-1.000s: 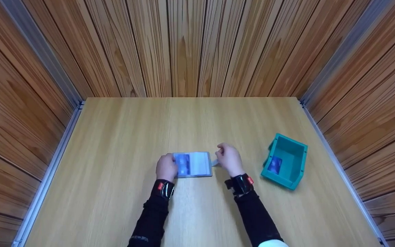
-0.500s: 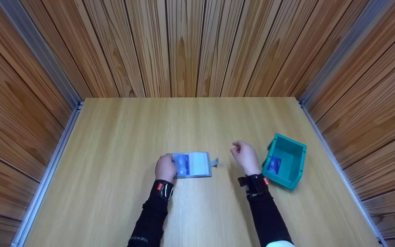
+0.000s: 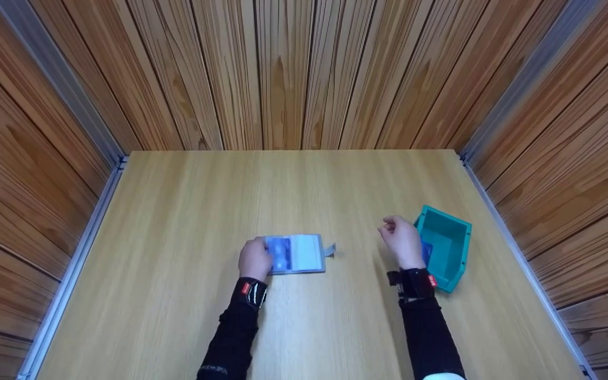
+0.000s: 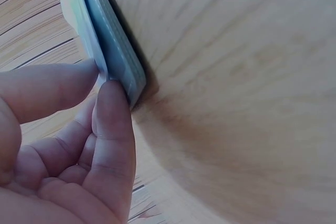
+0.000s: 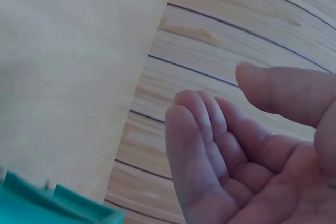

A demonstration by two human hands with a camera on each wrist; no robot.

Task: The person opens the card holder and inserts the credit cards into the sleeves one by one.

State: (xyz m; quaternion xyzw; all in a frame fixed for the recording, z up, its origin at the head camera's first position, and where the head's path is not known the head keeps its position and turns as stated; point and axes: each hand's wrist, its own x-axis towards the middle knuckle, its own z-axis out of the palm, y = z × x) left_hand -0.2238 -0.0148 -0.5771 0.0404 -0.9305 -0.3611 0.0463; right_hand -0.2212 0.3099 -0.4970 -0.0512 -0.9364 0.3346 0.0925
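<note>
A small card holder (image 3: 306, 253) lies spread on the table, its left side blue, its right side pale, with a short strap (image 3: 330, 250) sticking out on the right. My left hand (image 3: 255, 258) pinches its left edge. In the left wrist view, thumb and index finger (image 4: 113, 114) hold a thin leaf beside the thicker stack of the card holder (image 4: 113, 40). Over the near left side of a green bin (image 3: 444, 248), my right hand (image 3: 402, 240) hovers with loosely bent fingers and nothing in them. Thumb and fingertips (image 5: 181, 129) stand apart in the right wrist view.
A blue card (image 3: 427, 252) lies in the green bin, partly hidden by my right hand. The bin's rim (image 5: 63, 203) shows low in the right wrist view. Wood-plank walls (image 3: 283, 74) enclose the table (image 3: 219, 195) at the back and sides.
My right hand has let go of the strap and moved right, to the green bin's left side. My left hand and the card holder have stayed in place.
</note>
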